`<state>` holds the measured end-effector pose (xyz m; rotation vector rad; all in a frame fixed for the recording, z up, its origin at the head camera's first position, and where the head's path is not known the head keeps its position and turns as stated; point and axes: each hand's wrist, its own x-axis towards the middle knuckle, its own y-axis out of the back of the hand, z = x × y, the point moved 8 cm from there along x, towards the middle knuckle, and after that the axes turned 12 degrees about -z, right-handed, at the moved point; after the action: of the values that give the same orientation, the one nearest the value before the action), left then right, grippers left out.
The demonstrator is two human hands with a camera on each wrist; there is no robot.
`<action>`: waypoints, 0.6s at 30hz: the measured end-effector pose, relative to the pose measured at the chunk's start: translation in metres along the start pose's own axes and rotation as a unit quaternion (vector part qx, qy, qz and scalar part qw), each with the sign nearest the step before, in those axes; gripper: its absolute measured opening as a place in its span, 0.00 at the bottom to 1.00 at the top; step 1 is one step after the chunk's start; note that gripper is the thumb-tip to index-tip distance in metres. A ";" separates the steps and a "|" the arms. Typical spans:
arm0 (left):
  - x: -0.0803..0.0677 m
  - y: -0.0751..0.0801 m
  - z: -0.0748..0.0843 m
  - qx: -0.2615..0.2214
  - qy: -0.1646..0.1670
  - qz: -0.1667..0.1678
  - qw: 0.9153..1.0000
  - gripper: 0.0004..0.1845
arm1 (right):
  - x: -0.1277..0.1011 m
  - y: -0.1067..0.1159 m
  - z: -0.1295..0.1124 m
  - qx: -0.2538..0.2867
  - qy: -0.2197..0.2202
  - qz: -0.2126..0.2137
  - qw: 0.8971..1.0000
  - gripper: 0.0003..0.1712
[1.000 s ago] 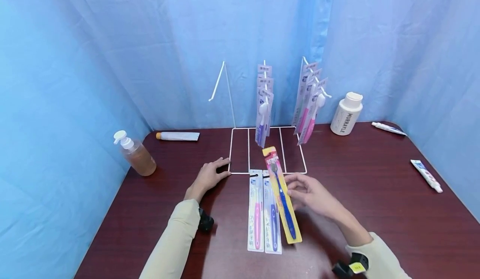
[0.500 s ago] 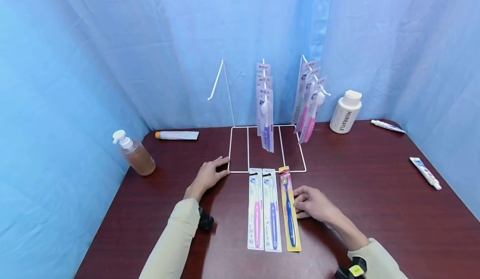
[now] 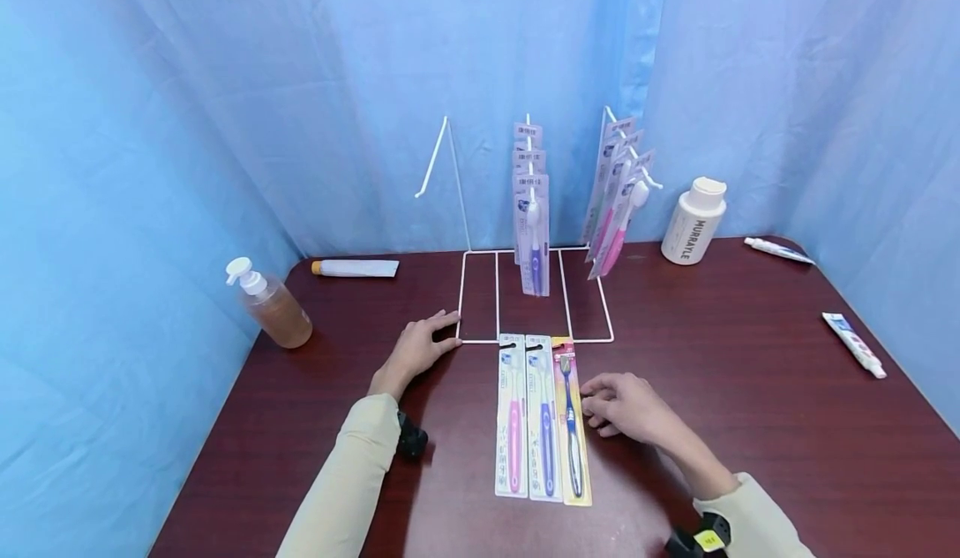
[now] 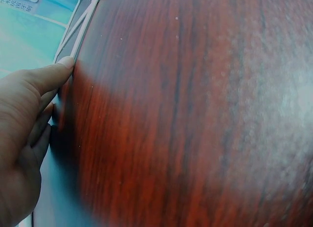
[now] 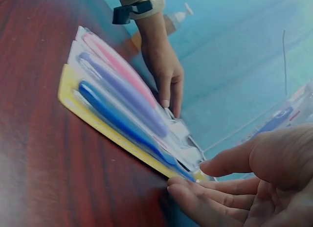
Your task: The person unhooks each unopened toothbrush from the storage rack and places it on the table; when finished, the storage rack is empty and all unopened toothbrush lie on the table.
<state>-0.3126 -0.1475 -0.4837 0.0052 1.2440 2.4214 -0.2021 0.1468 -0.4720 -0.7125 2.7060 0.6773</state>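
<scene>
Right hand (image 3: 626, 408) loose-fingered, just beside yellow toothbrush pack (image 3: 572, 420), squaring the row. Left hand (image 3: 416, 351) flat, fingertips on rack base (image 3: 480, 341). Next probably needs another pack.

A toothbrush pack w/ a yellow card (image 3: 572, 424) lies flat on the dark red table (image 3: 750, 391). The brush inside is blue, head pointing to the far side. It's the right one of 3 packs in a row, touching the purple brush pack (image 3: 543, 420); the pink brush pack (image 3: 512, 416) is on the left. Its top end sits just by the white wire stand (image 3: 480, 291).
</scene>
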 end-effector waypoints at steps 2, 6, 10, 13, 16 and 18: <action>0.000 0.000 0.000 0.000 0.000 0.000 1.000 0.28 | 0.001 0.006 -0.006 -0.021 0.013 0.006 1.000 0.14; -0.001 0.001 0.001 0.001 -0.001 0.000 1.000 0.28 | 0.009 0.025 -0.025 -0.076 0.066 0.045 0.994 0.16; -0.001 0.002 0.001 0.001 -0.002 0.003 1.000 0.28 | 0.020 0.044 -0.055 -0.088 0.134 0.102 0.982 0.20; -0.001 0.002 0.001 0.002 -0.003 0.006 1.000 0.28 | 0.030 0.053 -0.078 -0.058 0.183 0.125 0.974 0.22; -0.001 0.001 0.001 0.001 -0.003 0.004 1.000 0.28 | 0.043 0.058 -0.096 -0.034 0.222 0.135 0.965 0.25; -0.001 0.000 0.001 0.000 -0.001 0.002 1.000 0.28 | 0.051 0.061 -0.105 -0.023 0.243 0.140 0.960 0.27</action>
<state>-0.3115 -0.1474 -0.4826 0.0112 1.2444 2.4248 -0.2906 0.1212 -0.3772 -0.5685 3.2982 0.7057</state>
